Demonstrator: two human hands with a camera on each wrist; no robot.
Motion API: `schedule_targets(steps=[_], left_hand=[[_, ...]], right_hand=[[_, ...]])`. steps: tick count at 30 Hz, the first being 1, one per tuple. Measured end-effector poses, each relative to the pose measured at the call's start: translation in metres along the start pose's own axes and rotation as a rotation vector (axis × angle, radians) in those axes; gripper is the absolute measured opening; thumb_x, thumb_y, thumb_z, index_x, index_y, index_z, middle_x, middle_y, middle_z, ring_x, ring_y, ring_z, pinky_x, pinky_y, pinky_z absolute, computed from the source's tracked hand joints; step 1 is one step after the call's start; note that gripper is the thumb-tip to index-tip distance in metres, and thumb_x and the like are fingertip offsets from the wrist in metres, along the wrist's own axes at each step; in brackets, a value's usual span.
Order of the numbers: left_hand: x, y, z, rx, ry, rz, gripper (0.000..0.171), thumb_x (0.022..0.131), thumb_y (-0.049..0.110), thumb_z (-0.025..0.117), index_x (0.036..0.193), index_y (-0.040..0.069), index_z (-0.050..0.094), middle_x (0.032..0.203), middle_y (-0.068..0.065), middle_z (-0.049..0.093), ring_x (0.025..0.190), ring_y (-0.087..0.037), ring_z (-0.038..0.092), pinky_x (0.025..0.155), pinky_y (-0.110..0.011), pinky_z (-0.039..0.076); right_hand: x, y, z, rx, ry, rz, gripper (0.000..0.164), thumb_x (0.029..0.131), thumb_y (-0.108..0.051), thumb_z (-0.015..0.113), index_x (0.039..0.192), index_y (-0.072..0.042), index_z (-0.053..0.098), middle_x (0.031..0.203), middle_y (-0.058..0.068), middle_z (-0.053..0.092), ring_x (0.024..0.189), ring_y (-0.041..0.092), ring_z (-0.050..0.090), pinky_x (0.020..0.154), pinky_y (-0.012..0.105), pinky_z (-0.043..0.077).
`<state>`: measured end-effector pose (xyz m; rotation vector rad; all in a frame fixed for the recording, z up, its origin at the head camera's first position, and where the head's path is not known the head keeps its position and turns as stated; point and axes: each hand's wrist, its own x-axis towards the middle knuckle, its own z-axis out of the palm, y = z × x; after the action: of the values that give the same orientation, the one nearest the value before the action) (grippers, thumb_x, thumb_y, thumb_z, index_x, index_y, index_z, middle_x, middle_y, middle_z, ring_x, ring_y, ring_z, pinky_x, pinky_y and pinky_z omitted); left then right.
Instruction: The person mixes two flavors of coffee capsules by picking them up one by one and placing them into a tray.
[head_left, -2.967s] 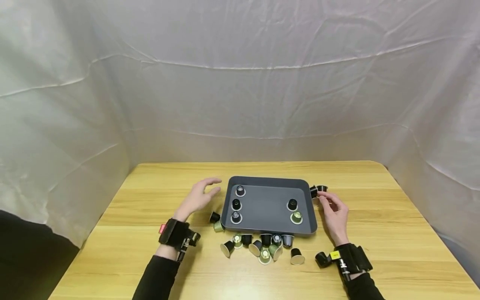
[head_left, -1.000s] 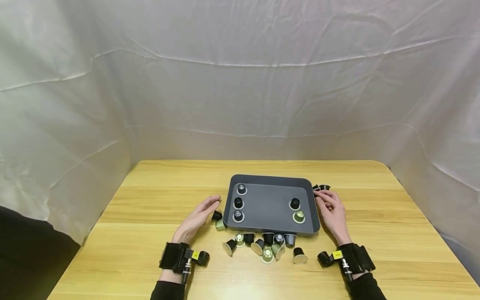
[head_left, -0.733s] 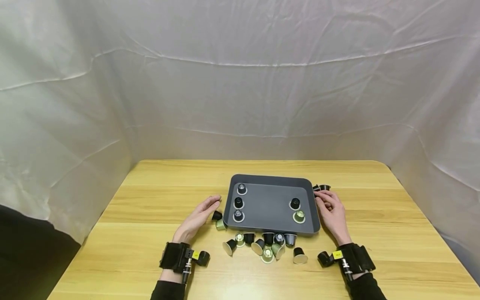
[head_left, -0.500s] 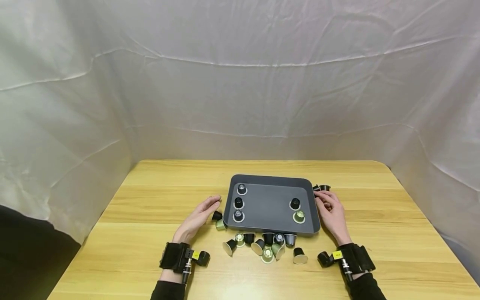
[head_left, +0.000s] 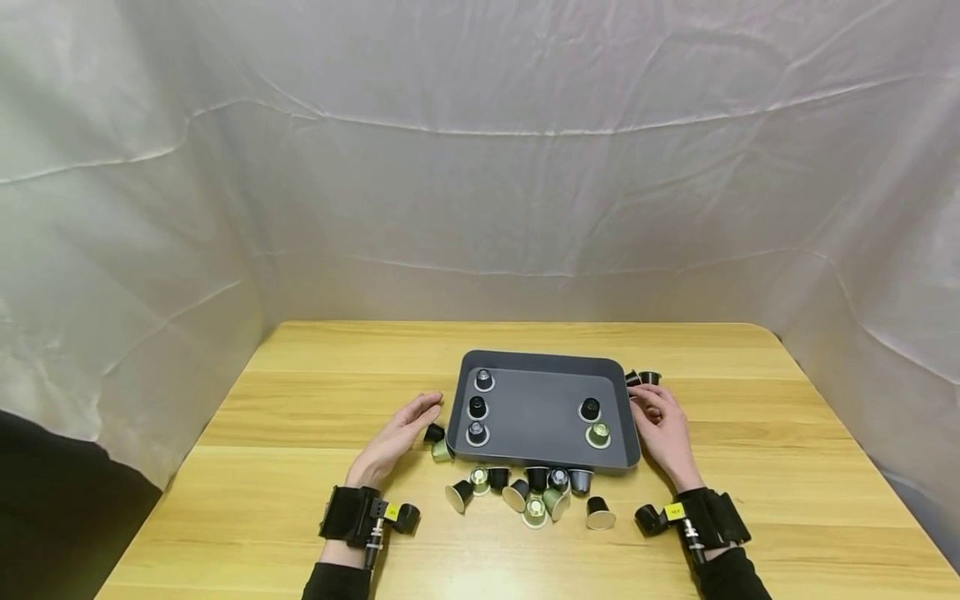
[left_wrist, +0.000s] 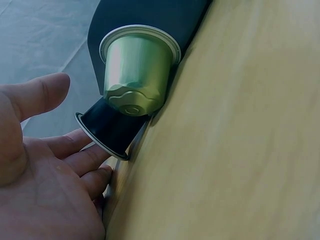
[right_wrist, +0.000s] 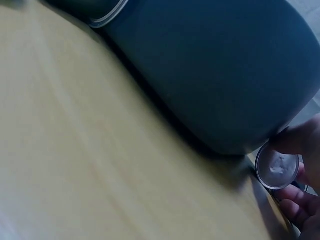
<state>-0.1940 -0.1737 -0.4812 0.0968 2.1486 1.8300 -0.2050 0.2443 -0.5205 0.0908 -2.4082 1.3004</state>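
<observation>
Silver-lidded pod is pinched in the right hand, just right of the grey tray; the left hand is spread beside a black pod, maybe touching, I cannot tell; this looks like the picking-up step, so next calls for a gentle lift; loose pods lie on the near side.

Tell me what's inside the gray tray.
Inside the gray tray: three dark capsules down the picture's left; a black capsule and a green capsule at right. Whatever lies directly beneath each is covered.
</observation>
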Motion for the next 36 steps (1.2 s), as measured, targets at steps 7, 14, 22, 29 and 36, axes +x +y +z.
schedule_targets(steps=[7,14,22,29,36], left_hand=[[-0.0007,0.0004,-0.0004,0.003,-0.009,0.007,0.059,0.106,0.028,0.048,0.154,-0.003,0.033,0.163,-0.023,0.030,0.154,-0.041,0.022,0.128,-0.056,0.012],[-0.0007,0.0002,-0.0001,0.005,-0.002,0.013,0.059,0.106,0.028,0.049,0.153,-0.004,0.033,0.162,-0.025,0.031,0.153,-0.042,0.023,0.127,-0.058,0.013],[-0.0017,0.0003,-0.0003,0.002,-0.004,0.008,0.060,0.105,0.030,0.050,0.153,-0.003,0.033,0.163,-0.024,0.030,0.154,-0.042,0.020,0.127,-0.058,0.011],[-0.0018,-0.0009,-0.0002,0.014,-0.002,0.015,0.060,0.106,0.029,0.049,0.153,-0.003,0.034,0.162,-0.025,0.030,0.153,-0.043,0.023,0.127,-0.059,0.013],[-0.0009,-0.0013,0.0005,0.003,0.010,0.007,0.058,0.105,0.028,0.050,0.152,-0.003,0.036,0.161,-0.023,0.033,0.153,-0.041,0.025,0.127,-0.058,0.014]], right_hand=[[-0.0001,-0.0011,-0.0017,-0.052,-0.011,-0.025,0.028,0.088,0.002,0.070,0.116,0.002,0.070,0.122,0.020,0.064,0.090,-0.001,0.051,0.077,0.006,0.040],[0.0001,-0.0023,-0.0025,-0.089,-0.027,-0.001,0.029,0.086,0.003,0.072,0.114,0.000,0.070,0.115,0.019,0.067,0.086,0.012,0.053,0.074,0.010,0.038],[-0.0006,-0.0033,-0.0027,-0.102,-0.027,0.017,0.027,0.086,0.004,0.071,0.113,0.000,0.069,0.109,0.019,0.067,0.085,0.014,0.052,0.073,0.012,0.038],[-0.0016,-0.0035,-0.0023,-0.071,0.012,-0.020,0.022,0.089,0.005,0.068,0.111,-0.001,0.069,0.107,0.017,0.060,0.082,0.001,0.048,0.072,0.011,0.039],[-0.0011,-0.0046,-0.0016,0.015,0.046,0.049,0.015,0.095,0.001,0.063,0.109,0.003,0.067,0.109,0.017,0.052,0.085,0.004,0.041,0.071,0.012,0.033]])
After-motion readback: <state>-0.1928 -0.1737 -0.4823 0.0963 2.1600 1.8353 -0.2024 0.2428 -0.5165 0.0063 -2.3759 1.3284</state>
